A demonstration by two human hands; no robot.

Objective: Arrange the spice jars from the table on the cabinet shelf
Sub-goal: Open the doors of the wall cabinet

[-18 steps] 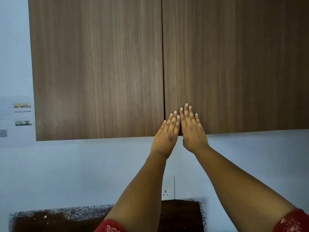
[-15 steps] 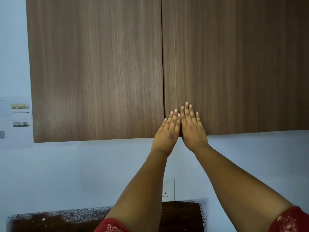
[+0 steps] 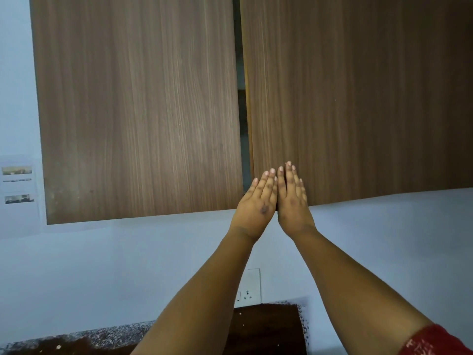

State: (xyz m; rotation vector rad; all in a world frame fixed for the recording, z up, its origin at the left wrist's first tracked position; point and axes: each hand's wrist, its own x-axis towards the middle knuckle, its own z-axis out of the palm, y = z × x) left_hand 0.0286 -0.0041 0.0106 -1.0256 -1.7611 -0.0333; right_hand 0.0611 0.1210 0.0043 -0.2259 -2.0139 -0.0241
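A wall cabinet fills the upper view, with a left door [image 3: 138, 111] and a right door [image 3: 358, 98] of brown wood grain. My left hand [image 3: 256, 203] lies flat by the left door's lower right corner, holding nothing. Beside it, my right hand [image 3: 291, 198] is on the right door's lower left corner, fingers flat on its face and thumb hidden under the edge. The right door stands slightly ajar, so a dark narrow gap [image 3: 242, 98] shows between the doors. The shelf inside is barely visible. No spice jars are in view.
A white wall socket [image 3: 249, 286] sits on the pale wall below the cabinet. A dark speckled countertop [image 3: 76, 342] runs along the bottom edge. Paper notices [image 3: 18, 180] hang on the wall at the left.
The right door has swung out a little and a gap has opened between the doors. Both hands stay together at the lower seam.
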